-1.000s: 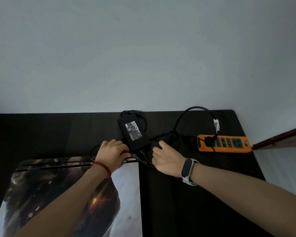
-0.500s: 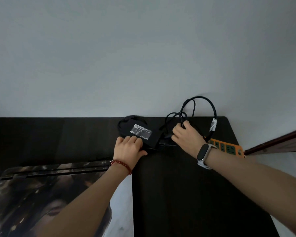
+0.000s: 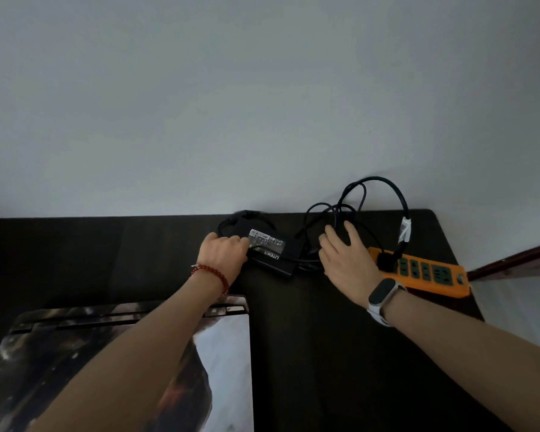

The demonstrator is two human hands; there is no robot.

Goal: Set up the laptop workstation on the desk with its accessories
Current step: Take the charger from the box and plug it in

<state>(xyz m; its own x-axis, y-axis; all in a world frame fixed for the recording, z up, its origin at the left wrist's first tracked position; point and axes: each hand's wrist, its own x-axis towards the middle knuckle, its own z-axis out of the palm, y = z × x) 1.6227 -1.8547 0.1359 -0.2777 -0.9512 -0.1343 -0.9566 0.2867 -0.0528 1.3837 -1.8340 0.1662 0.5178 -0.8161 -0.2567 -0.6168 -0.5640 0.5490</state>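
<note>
A black power adapter (image 3: 273, 255) with a white label lies near the desk's back edge. My left hand (image 3: 223, 257), with a red bead bracelet on the wrist, grips its left end with curled fingers. To the right, my right hand (image 3: 345, 258), with a watch band on the wrist, rests with spread straight fingers on the tangled black cables (image 3: 349, 210), which loop up against the wall. A plug sits in the orange power strip (image 3: 427, 274) at the right. The closed laptop (image 3: 228, 369), covered in a printed picture, lies at the lower left under my left forearm.
The dark desk (image 3: 309, 353) ends at a pale wall behind and at a rounded corner on the right. A brown wooden edge (image 3: 518, 260) shows beyond the desk's right side.
The adapter and cables moved back toward the wall. My right hand went from gathering the cables to lying spread over them. My left hand shifted to the adapter's left end.
</note>
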